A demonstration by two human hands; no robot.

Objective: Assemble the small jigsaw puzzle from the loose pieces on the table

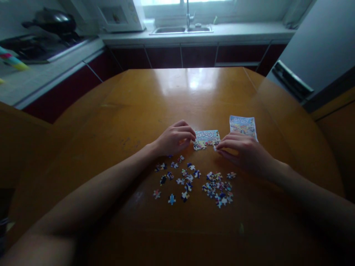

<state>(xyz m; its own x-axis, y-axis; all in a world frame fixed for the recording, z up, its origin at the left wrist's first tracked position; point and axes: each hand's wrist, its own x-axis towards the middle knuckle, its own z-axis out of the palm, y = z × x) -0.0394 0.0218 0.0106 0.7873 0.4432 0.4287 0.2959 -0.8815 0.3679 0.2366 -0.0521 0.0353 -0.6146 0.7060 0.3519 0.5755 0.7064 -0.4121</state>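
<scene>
Clock centred on the part-built puzzle (pixel 206 136), 12 pointing away from you. Your left hand (pixel 177 138) is at 9 o'clock, fingers loosely curled, fingertips at the puzzle's near-left edge; you cannot tell from this view whether it grips anything. Your right hand (pixel 241 149) is at about 4 o'clock, thumb and fingertips nearly closed in a pinch on a small pale piece (pixel 215 148), just beside the puzzle's lower right corner.

Puzzle: lies flat on the brown worktop (pixel 138 96) between your hands; far side straight, side facing you ragged.

Printed sheet (pixel 242 125): at 2 o'clock, flat, its near edge partly hidden behind your right hand.

Loose pieces: a spread-out group (pixel 180 181) at 7 o'clock, spaced apart in places; a denser cluster (pixel 219 186) between 5 and 6, many pieces touching or overlapping.

Farther out, well apart from the puzzle: sink (pixel 169 30) at 12, white appliance (pixel 119 14) at 11, dark pan (pixel 57 22) on the stove at 10, pale refrigerator (pixel 316 48) at 2.
</scene>
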